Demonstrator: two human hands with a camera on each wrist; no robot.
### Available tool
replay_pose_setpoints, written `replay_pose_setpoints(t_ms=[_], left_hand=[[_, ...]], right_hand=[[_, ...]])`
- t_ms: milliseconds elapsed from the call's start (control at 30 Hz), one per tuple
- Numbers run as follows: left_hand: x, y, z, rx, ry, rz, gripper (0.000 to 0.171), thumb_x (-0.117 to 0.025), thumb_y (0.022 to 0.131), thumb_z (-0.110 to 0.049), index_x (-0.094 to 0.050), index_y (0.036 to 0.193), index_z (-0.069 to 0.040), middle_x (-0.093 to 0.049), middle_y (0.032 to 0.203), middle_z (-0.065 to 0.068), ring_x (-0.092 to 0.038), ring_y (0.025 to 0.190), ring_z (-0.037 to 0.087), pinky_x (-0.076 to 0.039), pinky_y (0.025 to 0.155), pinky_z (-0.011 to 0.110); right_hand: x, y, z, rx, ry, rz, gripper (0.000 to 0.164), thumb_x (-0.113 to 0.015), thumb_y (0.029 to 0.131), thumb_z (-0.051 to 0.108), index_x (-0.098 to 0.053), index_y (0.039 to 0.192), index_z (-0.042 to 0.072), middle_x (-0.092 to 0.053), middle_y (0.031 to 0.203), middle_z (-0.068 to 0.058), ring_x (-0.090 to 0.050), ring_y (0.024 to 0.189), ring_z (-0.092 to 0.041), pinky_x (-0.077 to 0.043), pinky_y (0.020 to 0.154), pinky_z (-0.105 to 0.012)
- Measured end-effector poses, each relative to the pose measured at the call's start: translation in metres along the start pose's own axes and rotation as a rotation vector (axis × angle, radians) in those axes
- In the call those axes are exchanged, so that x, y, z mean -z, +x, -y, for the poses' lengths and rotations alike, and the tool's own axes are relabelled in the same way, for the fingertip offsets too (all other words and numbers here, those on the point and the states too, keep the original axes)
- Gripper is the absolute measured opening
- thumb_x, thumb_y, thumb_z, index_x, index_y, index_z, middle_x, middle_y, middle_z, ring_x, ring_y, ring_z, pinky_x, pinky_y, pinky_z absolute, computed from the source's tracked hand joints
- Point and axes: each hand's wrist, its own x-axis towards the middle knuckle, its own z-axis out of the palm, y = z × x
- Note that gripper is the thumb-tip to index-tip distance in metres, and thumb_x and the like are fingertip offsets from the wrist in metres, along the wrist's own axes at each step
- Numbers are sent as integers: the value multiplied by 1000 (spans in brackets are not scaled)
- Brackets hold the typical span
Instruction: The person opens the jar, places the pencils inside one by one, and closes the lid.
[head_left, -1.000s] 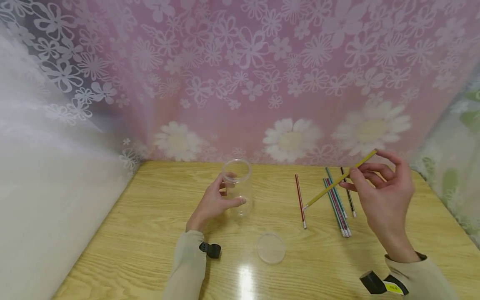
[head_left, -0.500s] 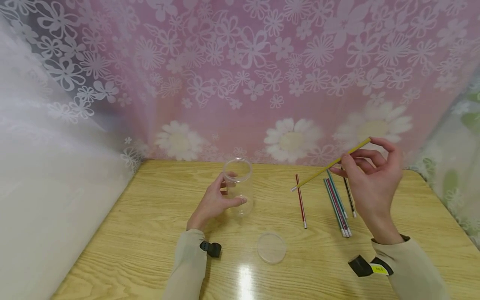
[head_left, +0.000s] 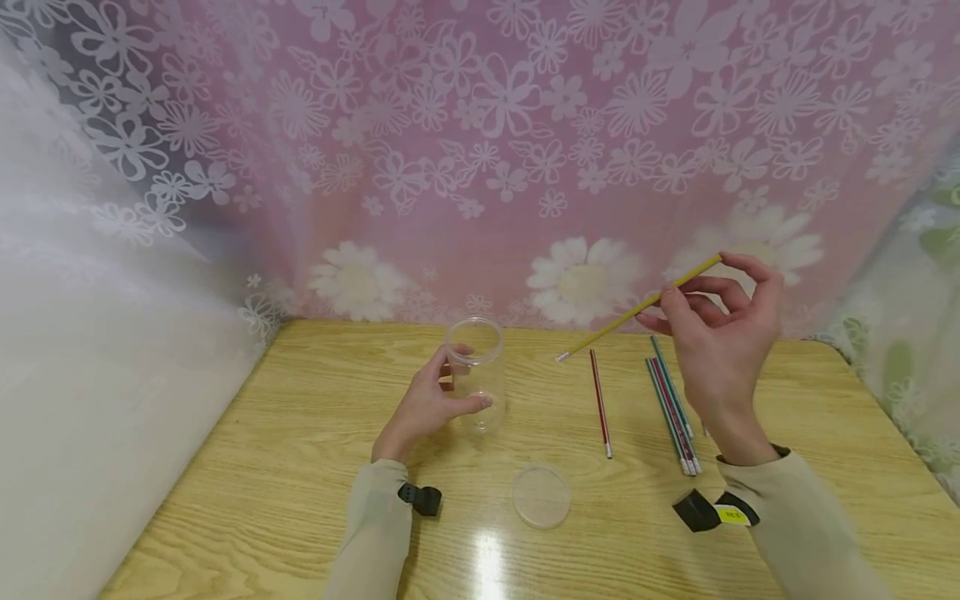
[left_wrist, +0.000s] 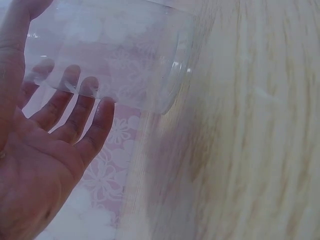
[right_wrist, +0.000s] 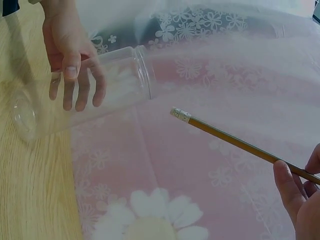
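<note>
- Before me, the table point(head_left: 247, 467) carries a clear lid point(head_left: 542, 497) and loose pencils point(head_left: 670, 408).
- The person's right hand point(head_left: 723, 337) pinches a yellow pencil point(head_left: 611, 326) in the air, thumb against it, index fingertip at its upper end.
- The left hand point(head_left: 429, 406) curls around the clear jar point(head_left: 483, 375), to the pencil's left.
- The jar is upright, mouth up.
- The pencil slants, eraser end lower, towards the jar, apart from it.
- The yellow label point(head_left: 733, 515) at the right wrist is too small to read.
</note>
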Motion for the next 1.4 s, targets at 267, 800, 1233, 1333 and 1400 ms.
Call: replay_pose_setpoints(t_ms=[267, 800, 1233, 1333, 1400], left_hand=[[0, 1, 1, -2, -5, -2, 72, -90, 78, -38, -51, 139, -38, -60, 134, 6, -56, 124, 27, -47, 106, 50], [0, 0, 0, -14, -12, 4, 75, -90, 78, -36, -51, 142, -32, -60, 137, 6, -56, 124, 24, -47, 106, 50], [0, -1, -4, 3, -17, 20, 77, -90, 79, -32, -50, 144, -26, -58, 138, 9, -54, 126, 26, -46, 108, 51], [0, 0, 0, -6, -8, 14, 76, -90, 79, -35, -50, 143, -27, -59, 137, 11, -55, 126, 27, -47, 107, 50], [0, 0, 0, -9, -11, 13, 75, -90, 79, -36, -50, 142, -29, -58, 138, 13, -55, 127, 30, -47, 107, 51]], right_hand=[[-18, 3, -1, 13, -17, 22, 55, -70, 84, -15, -49, 129, 7, -61, 88, -14, -69, 65, -24, -62, 62, -37], [-57, 5, -18, 47, -11, 124, 50, -69, 86, -11, -47, 127, 7, -60, 91, -11, -68, 69, -22, -63, 65, -38], [-72, 2, -44, 48, -111, 235, 50, -66, 88, -13, -46, 131, 2, -60, 93, -10, -68, 72, -21, -63, 64, -40], [-75, 1, -48, 60, -158, 262, 50, -66, 88, -14, -47, 132, 1, -60, 91, -9, -68, 71, -19, -63, 64, -41], [-77, -1, -51, 70, -185, 277, 50, -66, 87, -14, -48, 131, 2, -61, 91, -8, -69, 71, -18, -63, 64, -42]])
